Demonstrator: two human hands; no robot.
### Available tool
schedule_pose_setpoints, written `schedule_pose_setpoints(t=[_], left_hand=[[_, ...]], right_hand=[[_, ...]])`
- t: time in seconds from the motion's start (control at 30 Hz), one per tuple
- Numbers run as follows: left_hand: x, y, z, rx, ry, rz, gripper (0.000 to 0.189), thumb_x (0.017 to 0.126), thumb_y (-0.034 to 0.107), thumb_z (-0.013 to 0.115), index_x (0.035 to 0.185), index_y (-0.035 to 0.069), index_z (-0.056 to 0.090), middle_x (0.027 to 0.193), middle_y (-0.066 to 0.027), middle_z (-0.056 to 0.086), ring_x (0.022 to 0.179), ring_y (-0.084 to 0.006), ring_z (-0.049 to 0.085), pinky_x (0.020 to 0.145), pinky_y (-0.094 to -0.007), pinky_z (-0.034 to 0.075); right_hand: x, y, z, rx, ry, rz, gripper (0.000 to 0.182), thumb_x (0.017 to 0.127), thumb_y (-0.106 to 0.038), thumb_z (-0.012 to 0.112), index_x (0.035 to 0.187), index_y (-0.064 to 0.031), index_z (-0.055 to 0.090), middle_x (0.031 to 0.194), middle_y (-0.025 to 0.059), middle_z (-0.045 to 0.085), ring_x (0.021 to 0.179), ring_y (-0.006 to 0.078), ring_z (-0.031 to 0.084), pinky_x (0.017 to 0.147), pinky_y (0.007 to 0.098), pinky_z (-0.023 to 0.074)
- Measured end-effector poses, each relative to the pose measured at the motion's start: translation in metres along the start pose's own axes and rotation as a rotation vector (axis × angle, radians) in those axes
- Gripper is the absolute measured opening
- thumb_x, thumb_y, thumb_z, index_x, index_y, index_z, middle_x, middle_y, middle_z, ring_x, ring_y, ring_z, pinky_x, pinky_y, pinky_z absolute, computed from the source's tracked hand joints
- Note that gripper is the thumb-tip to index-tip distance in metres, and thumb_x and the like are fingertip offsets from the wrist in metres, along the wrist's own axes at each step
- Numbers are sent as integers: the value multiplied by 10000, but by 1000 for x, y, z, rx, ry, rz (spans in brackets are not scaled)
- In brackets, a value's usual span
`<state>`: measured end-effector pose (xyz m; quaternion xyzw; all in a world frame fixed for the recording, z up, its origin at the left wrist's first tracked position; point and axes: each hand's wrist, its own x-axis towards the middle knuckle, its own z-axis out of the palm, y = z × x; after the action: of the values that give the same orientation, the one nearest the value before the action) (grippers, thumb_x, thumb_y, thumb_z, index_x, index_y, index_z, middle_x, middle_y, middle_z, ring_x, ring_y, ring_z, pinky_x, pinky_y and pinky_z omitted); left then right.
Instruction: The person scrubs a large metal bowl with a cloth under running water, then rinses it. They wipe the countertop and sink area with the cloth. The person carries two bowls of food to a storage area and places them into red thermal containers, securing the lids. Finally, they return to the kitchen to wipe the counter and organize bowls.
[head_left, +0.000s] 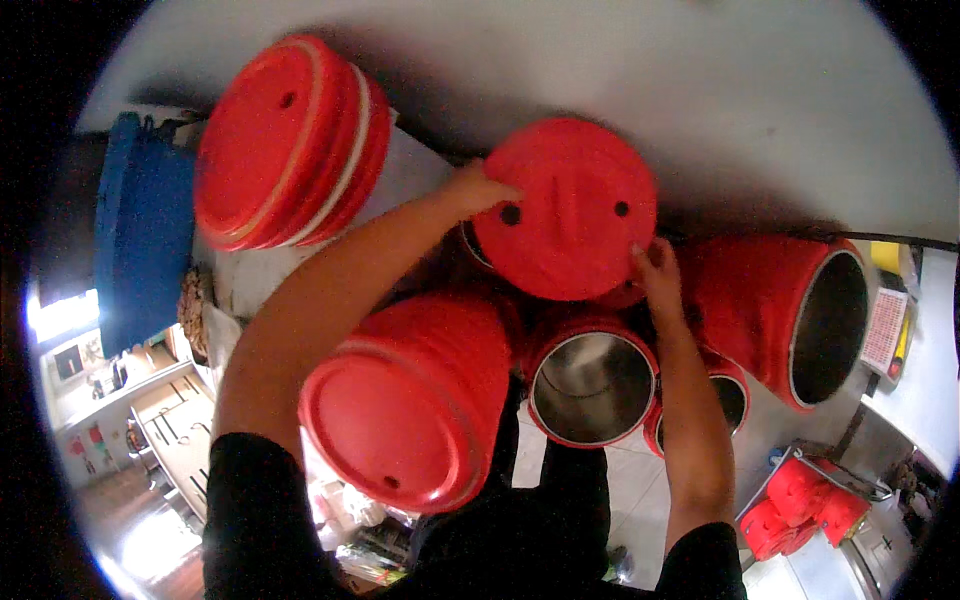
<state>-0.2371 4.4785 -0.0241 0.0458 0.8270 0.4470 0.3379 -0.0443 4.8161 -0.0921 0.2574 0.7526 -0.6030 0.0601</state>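
A round red lid with two dark holes and a raised bar between them is held up between both my hands. My left hand grips its left edge, the thumb lying on the face near one hole. At the lower right edge, my right hand has its fingers on the rim. Below the lid stands an open red container with a shiny metal inside. To its left a large red container shows a smooth red end with one small hole. Part of another container's dark opening is hidden behind the lid.
A large red container with a pale band rests at the upper left, near blue folded material. A wide open container tilts at the right. Several red items sit on a cart. A white wall rises behind.
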Motion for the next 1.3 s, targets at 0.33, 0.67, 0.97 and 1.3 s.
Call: schedule_pose_setpoints(t=[0.33,0.67,0.97,1.3], left_hand=[[41,-192,-37,218,195,-212,873,654,233,881,1394,-6,484,1382,-166,571,1249,-311,561,1049,-438,465],[70,-187,27,983,-275,-124,1055,725,395,789,1568,71,242,1462,-228,489,1304,-386,514,1096,-474,420],[47,-111,89,1078,-700,-207,975,806,446,680,1581,104,199,1493,-230,447,1293,-399,521,1073,-492,434],[60,-143,89,1188,-649,-43,931,859,508,636,1588,140,188,1518,-203,427,1322,-429,486,1086,-526,408]], right_hand=[[68,59,149,-51,-446,-18,656,909,-429,679,1363,8,497,1273,211,605,1127,357,618,903,466,519],[94,73,186,-477,-332,-8,567,919,-405,631,1286,17,537,1207,267,634,1119,437,610,930,511,493],[84,77,146,-574,-336,-91,538,925,-421,613,1253,2,565,1204,251,639,1097,430,621,941,528,490],[63,59,98,-225,105,-80,437,977,-396,585,1244,-51,620,1149,182,675,1045,341,653,918,416,510]])
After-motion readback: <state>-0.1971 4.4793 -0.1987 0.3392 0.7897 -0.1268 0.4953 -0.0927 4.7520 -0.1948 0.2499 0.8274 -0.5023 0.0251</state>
